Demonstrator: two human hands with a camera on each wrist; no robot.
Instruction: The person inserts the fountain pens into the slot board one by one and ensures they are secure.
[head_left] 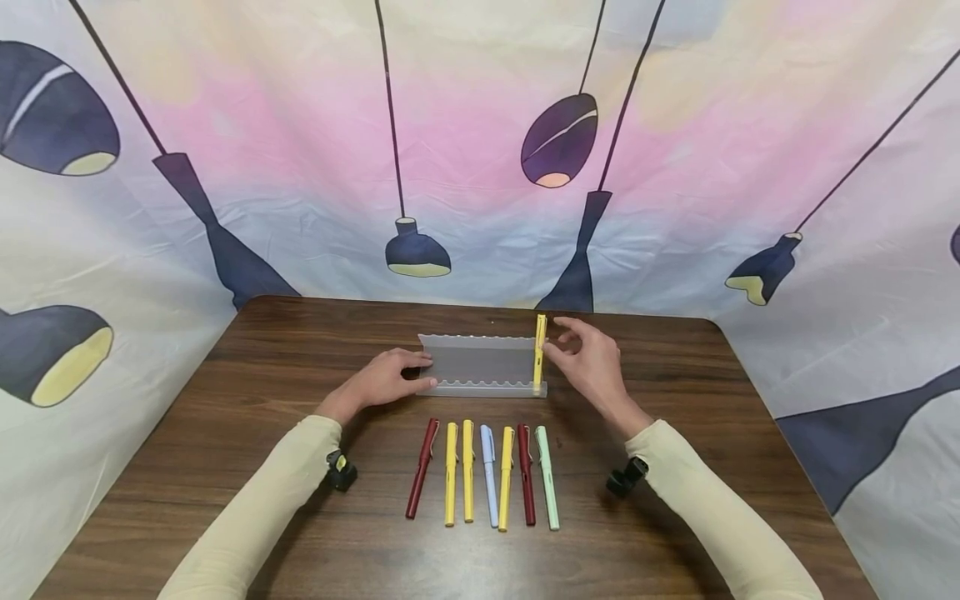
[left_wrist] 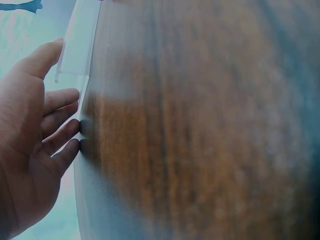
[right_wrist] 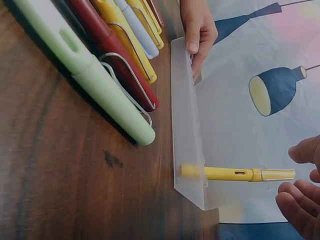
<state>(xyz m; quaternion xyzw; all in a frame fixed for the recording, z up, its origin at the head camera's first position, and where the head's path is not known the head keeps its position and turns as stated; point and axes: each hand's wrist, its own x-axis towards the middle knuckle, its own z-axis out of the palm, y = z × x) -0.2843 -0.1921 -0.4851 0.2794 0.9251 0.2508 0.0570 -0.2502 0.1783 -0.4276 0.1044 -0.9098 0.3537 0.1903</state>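
Observation:
A clear plastic pen rack (head_left: pixel 480 365) with scalloped edges stands near the back of the table. One yellow pen (head_left: pixel 539 354) rests in its right-end notch, its lower end behind the front lip and its clip end sticking past the back edge. My left hand (head_left: pixel 384 375) rests against the rack's left end, thumb at the front lip and fingers loosely extended, as the left wrist view shows too. To the right of the yellow pen is my right hand (head_left: pixel 592 358), thumb and fingers apart. In the right wrist view a gap separates these fingers (right_wrist: pixel 295 200) from the pen's cap.
In front of the rack several pens lie in a row: dark red (head_left: pixel 422 468), yellow (head_left: pixel 451 473), light blue (head_left: pixel 489 475), another dark red (head_left: pixel 527 475) and mint green (head_left: pixel 547 477) among them. A printed cloth (head_left: pixel 480 167) hangs behind the wooden table (head_left: pixel 300 533).

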